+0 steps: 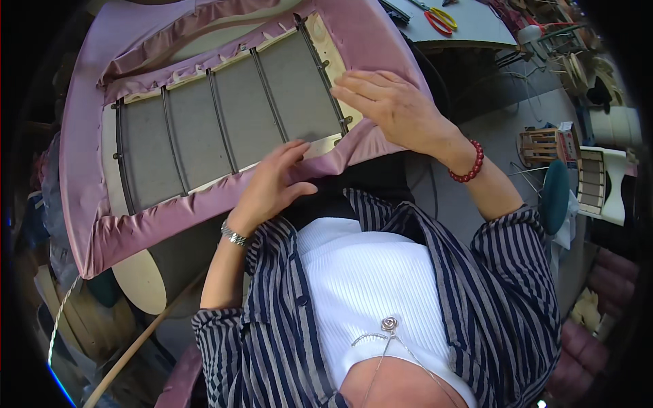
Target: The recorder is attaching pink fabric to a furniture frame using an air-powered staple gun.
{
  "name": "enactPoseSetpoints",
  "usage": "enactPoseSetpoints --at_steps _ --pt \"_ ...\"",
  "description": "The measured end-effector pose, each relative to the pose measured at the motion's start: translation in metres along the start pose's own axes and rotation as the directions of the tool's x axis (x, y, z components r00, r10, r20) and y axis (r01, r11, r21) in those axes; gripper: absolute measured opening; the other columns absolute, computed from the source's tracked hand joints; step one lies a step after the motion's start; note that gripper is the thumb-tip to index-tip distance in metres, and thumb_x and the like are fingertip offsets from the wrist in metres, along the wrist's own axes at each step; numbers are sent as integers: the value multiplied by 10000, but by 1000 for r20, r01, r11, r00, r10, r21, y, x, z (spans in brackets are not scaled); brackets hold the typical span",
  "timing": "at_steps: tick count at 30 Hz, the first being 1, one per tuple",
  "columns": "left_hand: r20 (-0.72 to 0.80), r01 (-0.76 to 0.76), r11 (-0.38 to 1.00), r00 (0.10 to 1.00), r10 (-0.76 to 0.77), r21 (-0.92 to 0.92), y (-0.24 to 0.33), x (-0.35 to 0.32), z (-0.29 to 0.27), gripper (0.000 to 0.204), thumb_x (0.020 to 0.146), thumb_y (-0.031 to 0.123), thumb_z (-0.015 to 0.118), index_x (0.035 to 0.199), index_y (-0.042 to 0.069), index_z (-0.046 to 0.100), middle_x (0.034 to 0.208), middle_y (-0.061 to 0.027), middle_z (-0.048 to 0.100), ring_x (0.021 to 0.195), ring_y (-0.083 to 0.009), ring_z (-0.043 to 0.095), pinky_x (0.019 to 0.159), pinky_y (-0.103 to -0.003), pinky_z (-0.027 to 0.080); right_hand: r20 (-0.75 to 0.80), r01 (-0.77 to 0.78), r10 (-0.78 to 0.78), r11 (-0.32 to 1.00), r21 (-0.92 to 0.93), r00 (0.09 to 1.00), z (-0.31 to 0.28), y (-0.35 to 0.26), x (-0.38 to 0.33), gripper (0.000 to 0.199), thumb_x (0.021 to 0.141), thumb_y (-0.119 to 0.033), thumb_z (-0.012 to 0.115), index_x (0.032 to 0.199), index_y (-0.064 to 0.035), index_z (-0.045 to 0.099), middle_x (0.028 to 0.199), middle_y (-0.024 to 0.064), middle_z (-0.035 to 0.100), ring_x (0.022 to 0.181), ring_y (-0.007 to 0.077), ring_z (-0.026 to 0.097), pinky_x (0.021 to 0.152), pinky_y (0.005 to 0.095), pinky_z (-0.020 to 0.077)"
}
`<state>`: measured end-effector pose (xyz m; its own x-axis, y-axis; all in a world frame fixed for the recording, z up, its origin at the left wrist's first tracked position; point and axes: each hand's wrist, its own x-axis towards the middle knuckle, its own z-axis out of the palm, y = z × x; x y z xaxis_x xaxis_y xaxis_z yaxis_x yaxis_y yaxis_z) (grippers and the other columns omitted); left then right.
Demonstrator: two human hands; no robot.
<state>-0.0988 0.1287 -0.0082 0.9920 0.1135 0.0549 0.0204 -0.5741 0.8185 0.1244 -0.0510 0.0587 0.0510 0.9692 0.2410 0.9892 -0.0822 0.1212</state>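
A seat or chair-back frame [109, 160] tilts across the front of me, wrapped in shiny pink fabric [160, 224]. Dark spring bars [219, 122] span its opening over grey backing, and pale wood shows along the inner edges. My right hand [401, 112], a red bead bracelet at its wrist, lies with fingers stretched over the fabric and the frame's right rail. At the near rail is my left hand [265, 190], its thumb and fingers apart, slightly blurred. Its fingertips are over the rail's inner edge; whether they touch the fabric, I cannot tell.
Scissors with red and yellow handles [441, 20] lie on a pale tabletop [469, 30] at the far right. Small wooden frames [541, 145] and a white curved chair part [615, 183] stand on the right. A pale oval board [141, 282] and a wooden stick [136, 343] are at lower left.
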Motion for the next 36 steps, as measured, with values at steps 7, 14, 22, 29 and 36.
enactPoseSetpoints --at_steps 7,14,22,29,36 --pt "4 -9 973 1000 8 231 -22 27 52 459 621 164 848 1000 50 616 970 -97 626 964 -303 573 868 -419 438 374 150 -265 939 309 889 14 -3 4 637 743 -238 773 1314 -58 556 1078 134 650 1026 311 606 886 405 460" --pt "-175 -227 966 953 246 123 -35 26 72 338 668 154 820 834 52 544 812 -94 599 764 -319 605 628 -388 461 442 -60 -162 893 446 882 28 -14 12 351 650 -215 800 948 -42 734 809 149 688 839 333 659 784 423 492" --pt "-111 -146 978 985 131 -150 -44 46 64 311 743 232 824 696 4 617 561 -76 531 515 -198 449 502 -317 384 448 -230 -37 818 527 893 33 -6 17 153 686 -159 770 785 -49 732 721 163 659 742 331 653 674 428 487" --pt "-208 -42 747 970 -130 -664 -46 54 68 85 775 52 787 821 -9 750 665 22 677 593 -42 509 535 -250 397 398 -310 61 738 599 915 36 5 24 167 717 -120 757 774 24 692 653 181 615 657 319 632 636 409 476" --pt "-398 -94 985 917 28 -148 -38 65 73 149 786 187 788 813 50 738 656 -99 633 568 -182 588 537 -299 432 405 -306 47 736 604 913 25 8 32 150 719 -87 733 740 39 656 620 180 577 617 319 610 608 406 467"
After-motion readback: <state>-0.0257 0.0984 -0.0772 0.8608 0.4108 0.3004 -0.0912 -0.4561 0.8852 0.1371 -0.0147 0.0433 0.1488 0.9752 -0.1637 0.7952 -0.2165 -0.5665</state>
